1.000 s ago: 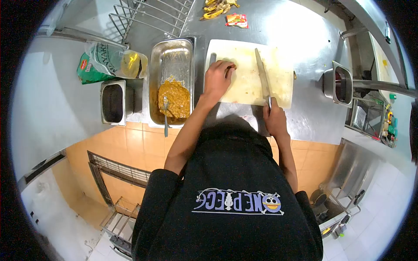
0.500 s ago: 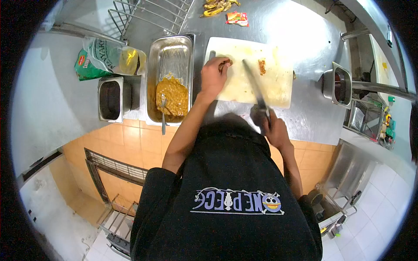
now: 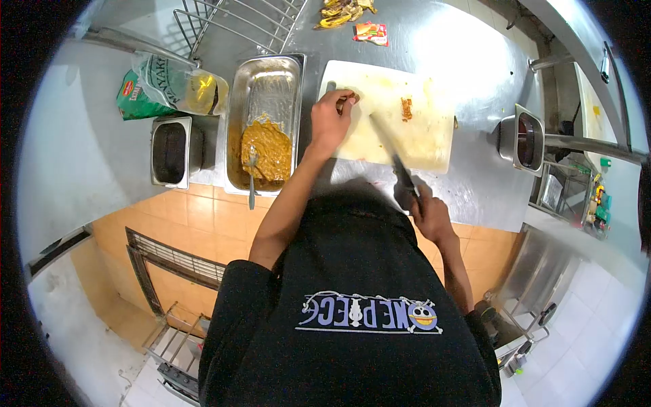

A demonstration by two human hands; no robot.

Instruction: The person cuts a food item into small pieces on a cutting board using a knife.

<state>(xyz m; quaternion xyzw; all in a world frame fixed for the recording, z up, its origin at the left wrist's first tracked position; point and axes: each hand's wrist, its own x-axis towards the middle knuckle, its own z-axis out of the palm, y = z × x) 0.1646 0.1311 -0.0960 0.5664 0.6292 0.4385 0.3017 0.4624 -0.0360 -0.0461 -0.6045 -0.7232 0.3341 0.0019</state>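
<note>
"While the right hand [image 3: 430,217] grips the knife [image 3: 393,152] by its handle, blade slanting over the cutting board [image 3: 380,78], what's the left hand [image 3: 331,123] got?"

"Fingers curled, pinching a small brown piece [image 3: 355,97] at the board's left side, mostly hidden!"

"And the progress?"

"One brown heap [image 3: 407,110], right of the blade, looks chopped already; the pinched piece, I'd judge, isn't yet. Left of the board, the metal pan [image 3: 271,73] holds brown mash [image 3: 270,152] at its near end, spoon [image 3: 251,184] leaning in!"
</note>
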